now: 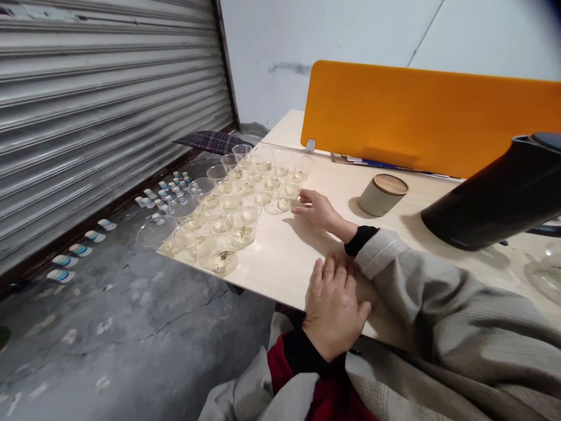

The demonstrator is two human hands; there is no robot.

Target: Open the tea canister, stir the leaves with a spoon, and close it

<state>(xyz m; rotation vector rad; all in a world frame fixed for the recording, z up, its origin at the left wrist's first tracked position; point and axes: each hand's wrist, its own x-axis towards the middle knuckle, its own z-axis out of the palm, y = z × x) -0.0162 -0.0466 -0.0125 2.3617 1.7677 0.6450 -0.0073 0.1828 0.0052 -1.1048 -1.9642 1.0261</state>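
Note:
Several clear plastic cups (243, 231) with pale liquid and dark flecks stand packed together on the left end of the light wooden table (284, 257). My right hand (319, 210) lies on the table with its fingertips against the nearest cup (287, 202) of the group; it holds nothing. My left hand (333, 301) rests flat, palm down, at the table's front edge, empty, beside my right forearm in its grey sleeve.
A black kettle (495, 196) juts in from the right above the table. A grey canister with a wooden lid (383, 195) stands before an orange divider (421, 117). Small paper cups (164, 196) lie on the concrete floor by a roller shutter (105, 105).

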